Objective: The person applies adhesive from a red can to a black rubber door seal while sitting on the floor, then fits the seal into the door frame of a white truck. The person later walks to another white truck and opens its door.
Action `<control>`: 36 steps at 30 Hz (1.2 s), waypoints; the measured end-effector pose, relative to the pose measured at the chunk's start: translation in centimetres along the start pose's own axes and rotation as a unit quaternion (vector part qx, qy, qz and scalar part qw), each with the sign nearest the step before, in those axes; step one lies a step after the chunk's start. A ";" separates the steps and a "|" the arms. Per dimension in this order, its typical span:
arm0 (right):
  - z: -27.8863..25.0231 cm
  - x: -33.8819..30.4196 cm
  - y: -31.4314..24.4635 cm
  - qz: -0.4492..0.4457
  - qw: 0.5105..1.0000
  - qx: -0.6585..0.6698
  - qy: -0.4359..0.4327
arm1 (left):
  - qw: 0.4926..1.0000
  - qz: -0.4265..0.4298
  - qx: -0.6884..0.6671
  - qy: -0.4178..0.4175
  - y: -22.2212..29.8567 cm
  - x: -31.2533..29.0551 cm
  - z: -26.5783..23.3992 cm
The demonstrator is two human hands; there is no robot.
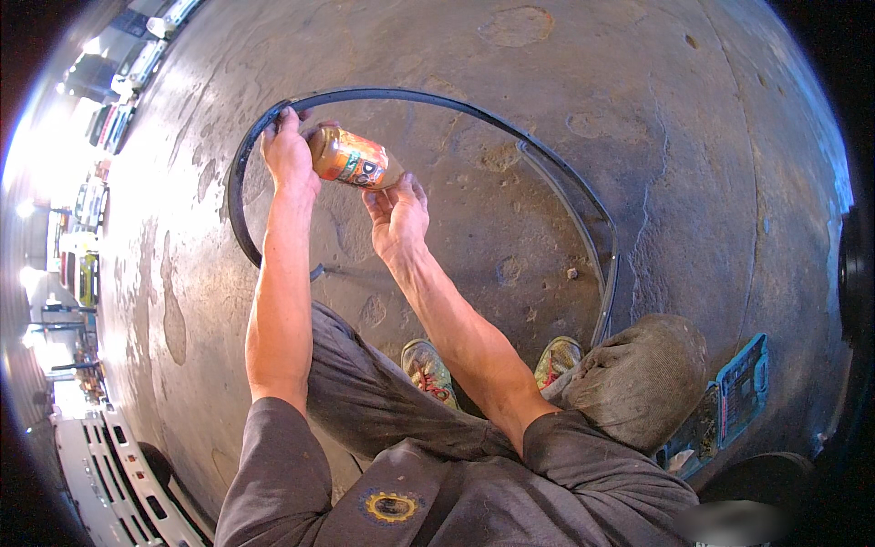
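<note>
A bottle-shaped container point(354, 160) with an orange label and brownish ends lies tilted between my two hands. My right hand point(401, 219) grips its lower right end, fingers curled round it. Close to its other end, my left hand point(292, 157) is closed on a long black trim strip point(392, 94). Some left fingers are hidden behind the container, so I cannot tell whether they touch it too. The strip bends in a wide loop from my left hand, over the floor, to beside my right shoe point(558, 357).
An open blue tool case point(743, 390) lies on the floor beyond my right knee. The concrete floor point(510, 246) is stained and cracked, with a small nut-like piece point(572, 273) on it. A white slotted vehicle panel point(109, 474) stands at lower left.
</note>
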State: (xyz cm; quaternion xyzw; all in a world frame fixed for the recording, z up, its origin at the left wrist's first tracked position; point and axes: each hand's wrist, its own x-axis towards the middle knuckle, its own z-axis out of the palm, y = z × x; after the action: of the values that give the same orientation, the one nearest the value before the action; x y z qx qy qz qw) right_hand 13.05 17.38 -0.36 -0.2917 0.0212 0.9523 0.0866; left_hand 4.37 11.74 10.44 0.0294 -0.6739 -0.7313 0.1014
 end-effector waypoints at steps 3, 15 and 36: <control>-0.1 0.1 0.1 0.003 1.000 0.002 -0.004 | 1.000 0.005 -0.014 0.003 0.0 0.0 0.1; -0.3 0.6 0.4 0.022 1.000 0.018 -0.005 | 1.000 0.016 -0.017 -0.005 -0.2 0.3 -0.1; -0.3 0.5 0.6 0.021 1.000 0.009 0.003 | 1.000 0.005 0.014 -0.004 0.0 0.3 -0.1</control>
State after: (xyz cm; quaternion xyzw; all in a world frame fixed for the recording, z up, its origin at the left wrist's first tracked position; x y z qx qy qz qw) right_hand 12.67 16.88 -0.88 -0.2929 0.0357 0.9530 0.0696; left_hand 4.06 11.58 10.44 0.0244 -0.6844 -0.7216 0.1014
